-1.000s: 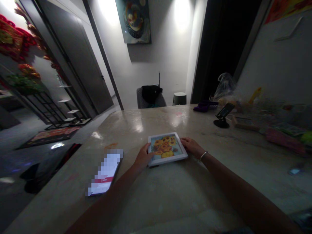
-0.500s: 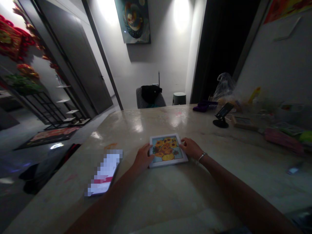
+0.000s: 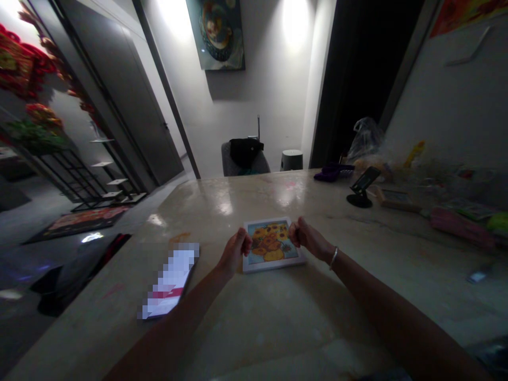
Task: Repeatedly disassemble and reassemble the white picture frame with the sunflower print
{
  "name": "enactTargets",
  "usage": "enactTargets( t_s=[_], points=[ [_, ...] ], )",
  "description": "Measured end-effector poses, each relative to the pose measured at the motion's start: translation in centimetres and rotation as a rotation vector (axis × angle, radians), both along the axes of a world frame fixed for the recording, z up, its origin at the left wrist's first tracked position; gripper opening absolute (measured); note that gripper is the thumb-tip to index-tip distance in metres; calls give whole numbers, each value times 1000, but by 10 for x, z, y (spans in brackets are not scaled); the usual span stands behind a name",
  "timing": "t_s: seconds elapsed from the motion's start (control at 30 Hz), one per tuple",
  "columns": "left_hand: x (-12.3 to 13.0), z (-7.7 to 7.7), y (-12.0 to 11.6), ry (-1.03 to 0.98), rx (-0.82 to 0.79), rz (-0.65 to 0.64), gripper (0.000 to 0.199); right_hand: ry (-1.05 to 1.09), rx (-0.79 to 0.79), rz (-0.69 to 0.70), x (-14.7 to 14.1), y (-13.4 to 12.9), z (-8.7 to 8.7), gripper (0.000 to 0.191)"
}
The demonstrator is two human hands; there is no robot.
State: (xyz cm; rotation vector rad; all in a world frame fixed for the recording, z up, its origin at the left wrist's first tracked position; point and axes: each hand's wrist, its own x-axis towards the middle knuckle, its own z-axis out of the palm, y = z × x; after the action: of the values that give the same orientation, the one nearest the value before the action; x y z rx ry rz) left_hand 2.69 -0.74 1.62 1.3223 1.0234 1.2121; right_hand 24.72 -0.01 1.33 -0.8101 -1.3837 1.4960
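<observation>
A white picture frame (image 3: pixel 273 266) with a sunflower painting lies flat on the stone-patterned table, between my two hands. My left hand (image 3: pixel 235 250) is curled into a fist at the frame's left side, thumb on top and knuckles overlapping the edge of the picture. At the upper right side, my right hand (image 3: pixel 311 239) is also closed, its curled fingers over the frame's border. Nothing shows in either fist. Whether the knuckles touch the frame cannot be made out. A bracelet (image 3: pixel 334 258) circles my right wrist.
A phone (image 3: pixel 170 283) with a blurred screen lies left of my left forearm. At the right stand a black phone stand (image 3: pixel 362 188), a purple item (image 3: pixel 333 172) and a clear plastic bag (image 3: pixel 367 140). Beyond the table's far edge is a grey chair (image 3: pixel 228 159).
Both hands have let go of the frame's sides and curled into fists, raised slightly beside it. The picture frame stays in the same place.
</observation>
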Motion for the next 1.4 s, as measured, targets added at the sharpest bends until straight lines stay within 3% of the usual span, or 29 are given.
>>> enactTargets(
  t_s=[0.27, 0.43, 0.57, 0.8, 0.9, 1.0, 1.17, 1.4],
  points=[
    [-3, -10, 5, 50, -79, 4, 60, -103, -112, 2, -2, 7, -14, 58],
    [-2, -11, 5, 76, -91, 10, 62, -100, -120, 5, -2, 5, -12, 57],
    [-3, -12, 6, 63, -94, 31, 59, -163, -72, -73, 0, 4, -7, 56],
    [-12, -8, 4, 252, 122, 310, 48, -696, 216, -446, 15, 19, -11, 39],
    [-14, -11, 5, 403, 141, 310, 41, -943, 265, -485, 18, 21, -14, 31],
    [-13, -15, 7, 534, 147, 258, 34, -1052, 286, -452, 16, 17, -13, 26],
    [-10, -20, 8, 668, 167, 280, 29, -988, 269, -416, 10, 12, -12, 21],
    [-13, -27, 11, 708, 151, 260, 33, -728, 107, -501, 6, 15, -13, 16]
  ],
)
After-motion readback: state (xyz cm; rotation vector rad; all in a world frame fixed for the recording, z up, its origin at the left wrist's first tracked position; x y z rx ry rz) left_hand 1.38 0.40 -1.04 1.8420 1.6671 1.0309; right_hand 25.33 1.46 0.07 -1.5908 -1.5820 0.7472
